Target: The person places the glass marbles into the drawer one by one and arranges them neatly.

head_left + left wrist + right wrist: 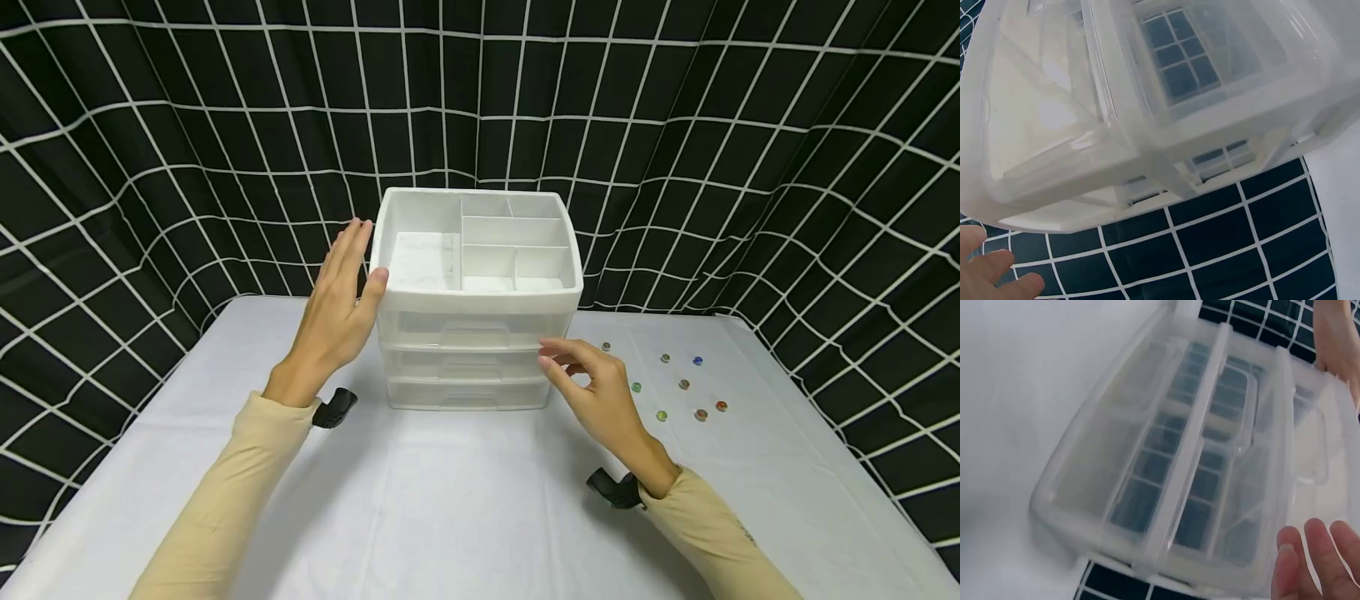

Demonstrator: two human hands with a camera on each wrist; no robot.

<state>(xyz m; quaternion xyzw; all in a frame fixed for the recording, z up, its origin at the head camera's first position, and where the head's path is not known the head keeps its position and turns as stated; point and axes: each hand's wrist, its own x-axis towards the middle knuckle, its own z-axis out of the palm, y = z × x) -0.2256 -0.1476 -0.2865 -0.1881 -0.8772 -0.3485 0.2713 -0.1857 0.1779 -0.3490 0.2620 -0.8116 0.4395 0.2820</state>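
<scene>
A white desktop organizer (480,302) with a divided open top and three translucent drawers (468,365) stands at the middle of the table. Flat along its left side, my left hand (330,321) has its fingers straight, the thumb at the top rim. My right hand (603,396) is at the right front edge, fingers loosely bent around the height of the upper and middle drawers, with nothing held. In the right wrist view, the fingertips (1316,540) show near the drawer fronts. All three drawers are pushed in.
Several small, shiny, coloured bead-like pieces, among them a blue one (698,361) and a green one (662,415), lie scattered on the white tablecloth (465,508) to the right of the organizer. A black curtain (480,142) with a white grid surrounds the table's back and sides.
</scene>
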